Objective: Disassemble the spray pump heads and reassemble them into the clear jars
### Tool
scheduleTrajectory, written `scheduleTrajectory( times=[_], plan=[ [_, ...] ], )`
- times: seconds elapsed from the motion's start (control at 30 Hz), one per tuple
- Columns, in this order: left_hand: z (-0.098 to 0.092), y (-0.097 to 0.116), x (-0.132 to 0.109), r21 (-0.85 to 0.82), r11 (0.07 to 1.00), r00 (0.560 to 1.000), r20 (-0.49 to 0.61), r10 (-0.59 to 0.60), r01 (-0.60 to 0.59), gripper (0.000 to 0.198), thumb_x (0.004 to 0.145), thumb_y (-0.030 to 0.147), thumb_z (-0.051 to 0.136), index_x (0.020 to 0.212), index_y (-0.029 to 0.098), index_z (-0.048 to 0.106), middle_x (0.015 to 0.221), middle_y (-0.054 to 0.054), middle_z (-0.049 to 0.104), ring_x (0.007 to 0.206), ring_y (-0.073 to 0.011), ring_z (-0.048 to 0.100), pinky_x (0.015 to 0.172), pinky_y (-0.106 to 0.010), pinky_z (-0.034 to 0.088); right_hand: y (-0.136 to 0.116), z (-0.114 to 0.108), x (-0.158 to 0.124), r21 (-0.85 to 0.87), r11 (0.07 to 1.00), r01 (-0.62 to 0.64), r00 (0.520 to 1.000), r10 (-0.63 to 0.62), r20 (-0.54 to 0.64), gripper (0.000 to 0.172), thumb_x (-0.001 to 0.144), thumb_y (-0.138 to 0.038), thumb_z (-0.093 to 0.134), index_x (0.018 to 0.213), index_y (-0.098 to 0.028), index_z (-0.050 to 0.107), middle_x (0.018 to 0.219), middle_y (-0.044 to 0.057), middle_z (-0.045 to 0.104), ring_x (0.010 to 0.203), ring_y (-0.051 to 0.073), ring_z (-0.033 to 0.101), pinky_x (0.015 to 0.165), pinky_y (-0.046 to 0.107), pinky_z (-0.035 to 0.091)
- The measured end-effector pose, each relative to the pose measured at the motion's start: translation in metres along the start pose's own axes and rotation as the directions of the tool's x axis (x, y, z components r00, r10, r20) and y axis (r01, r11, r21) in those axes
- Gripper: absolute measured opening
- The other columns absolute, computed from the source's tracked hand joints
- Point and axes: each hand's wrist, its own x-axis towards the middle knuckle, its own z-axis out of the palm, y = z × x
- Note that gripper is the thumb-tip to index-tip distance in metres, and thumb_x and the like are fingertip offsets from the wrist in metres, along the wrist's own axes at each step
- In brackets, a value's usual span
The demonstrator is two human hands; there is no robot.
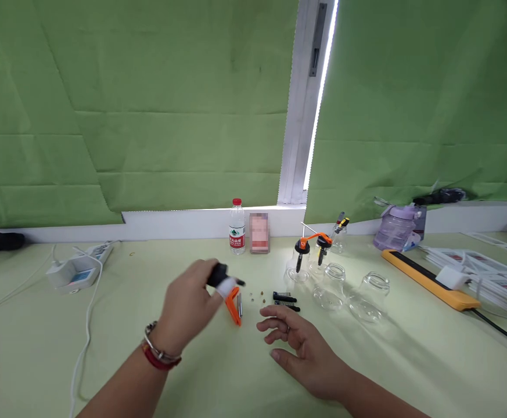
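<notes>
My left hand is closed around a black and white piece with a narrow dark tip; motion blurs it, so I cannot tell its kind. Just below it lies an orange bent piece beside thin metal rods. My right hand hovers over the table, fingers apart and holding nothing. Beyond its fingertips are two black parts with springs. Several tiny nut-like bits are scattered between the hands.
Two glass jars stand at right, behind them jars with black lids and an orange handle. A red-capped water bottle stands at the back beside a phone. Power strips, a purple jug and papers occupy the sides.
</notes>
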Motion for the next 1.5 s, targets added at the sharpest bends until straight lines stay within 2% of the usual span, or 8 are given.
scheduleTrajectory(
  times=[0.13, 0.23, 0.37, 0.57, 0.73, 1.0, 1.2, 1.5],
  plan=[
    [-0.006, -0.045, 0.022, 0.032, 0.975, 0.965, -0.159, -0.211, 0.218, 0.047, 0.085, 0.039, 0.043, 0.129, 0.024, 0.041, 0.114, -0.008, 0.054, 0.088, -0.0214, 0.058, 0.079, -0.031, 0.045, 0.001, -0.003, 0.001, -0.048, 0.999, -0.005, 1.0, 0.003, -0.022, 0.045, 0.081, -0.018, 0.056, 0.124, -0.028, 0.044, 0.123, 0.01, 0.049, 0.109, 0.021, 0.052, 0.092, 0.042, 0.046],
    [-0.001, -0.079, 0.031, 0.085, 0.937, 0.94, -0.049, -0.337, 0.34, 0.045, 0.081, 0.025, 0.046, 0.125, 0.02, 0.044, 0.114, -0.011, 0.047, 0.089, -0.022, 0.057, 0.083, -0.033, 0.045, 0.0, -0.005, 0.004, -0.099, 0.995, 0.02, 0.998, -0.025, -0.05, 0.041, 0.083, -0.02, 0.055, 0.122, -0.028, 0.046, 0.125, 0.01, 0.048, 0.108, 0.021, 0.053, 0.089, 0.04, 0.048],
    [0.015, -0.119, 0.033, 0.158, 0.863, 0.85, 0.161, -0.501, 0.479, 0.034, 0.071, 0.014, 0.047, 0.104, 0.015, 0.051, 0.11, -0.014, 0.045, 0.067, -0.017, 0.057, 0.067, -0.031, 0.048, -0.001, -0.018, 0.01, -0.261, 0.964, 0.051, 0.977, -0.102, -0.188, 0.034, 0.085, -0.022, 0.05, 0.118, -0.027, 0.047, 0.117, 0.009, 0.053, 0.103, 0.02, 0.055, 0.088, 0.039, 0.048],
    [0.035, -0.151, 0.032, 0.215, 0.804, 0.783, 0.192, -0.591, 0.554, 0.025, 0.069, 0.016, 0.043, 0.093, 0.013, 0.051, 0.106, -0.018, 0.05, 0.07, -0.0205, 0.059, 0.059, -0.03, 0.046, 0.002, -0.063, 0.021, -0.655, 0.754, 0.056, 0.799, -0.427, -0.423, 0.027, 0.082, -0.026, 0.051, 0.109, -0.024, 0.053, 0.123, 0.01, 0.05, 0.107, 0.026, 0.051, 0.09, 0.044, 0.046],
    [0.039, -0.156, 0.033, 0.281, 0.791, 0.746, 0.27, -0.608, 0.543, 0.024, 0.068, 0.017, 0.045, 0.091, 0.012, 0.051, 0.094, -0.02, 0.061, 0.08, -0.028, 0.062, 0.06, -0.031, 0.044, 0.02, -0.09, 0.037, -0.678, 0.733, -0.051, 0.706, -0.453, -0.544, 0.036, 0.08, -0.026, 0.05, 0.116, -0.023, 0.047, 0.126, 0.011, 0.046, 0.111, 0.025, 0.049, 0.093, 0.045, 0.045],
    [0.038, -0.151, 0.028, 0.359, 0.81, 0.73, 0.363, -0.579, 0.464, 0.021, 0.066, 0.016, 0.046, 0.085, 0.017, 0.054, 0.091, -0.018, 0.067, 0.08, -0.0296, 0.064, 0.059, -0.032, 0.043, 0.053, -0.099, 0.047, -0.745, 0.634, -0.207, 0.767, -0.367, -0.526, 0.05, 0.076, -0.026, 0.048, 0.125, -0.02, 0.039, 0.133, 0.012, 0.041, 0.128, 0.028, 0.033, 0.105, 0.049, 0.03],
    [0.034, -0.146, 0.029, 0.375, 0.824, 0.73, 0.396, -0.557, 0.425, 0.023, 0.065, 0.017, 0.047, 0.085, 0.016, 0.056, 0.093, -0.018, 0.067, 0.08, -0.0297, 0.063, 0.06, -0.033, 0.044, 0.057, -0.106, 0.046, -0.604, 0.715, -0.353, 0.737, -0.185, -0.65, 0.058, 0.075, -0.032, 0.05, 0.129, -0.019, 0.035, 0.135, 0.014, 0.039, 0.126, 0.029, 0.036, 0.101, 0.047, 0.035],
    [0.022, -0.119, 0.031, 0.409, 0.814, 0.766, 0.327, -0.553, 0.413, 0.028, 0.067, 0.019, 0.046, 0.092, 0.013, 0.057, 0.095, -0.021, 0.064, 0.086, -0.0341, 0.06, 0.062, -0.038, 0.045, 0.063, -0.124, 0.113, -0.406, 0.816, -0.411, 0.655, -0.046, -0.754, 0.082, 0.06, -0.048, 0.067, 0.129, -0.017, 0.036, 0.123, 0.017, 0.051, 0.111, 0.031, 0.05, 0.085, 0.041, 0.043]
  ],
)
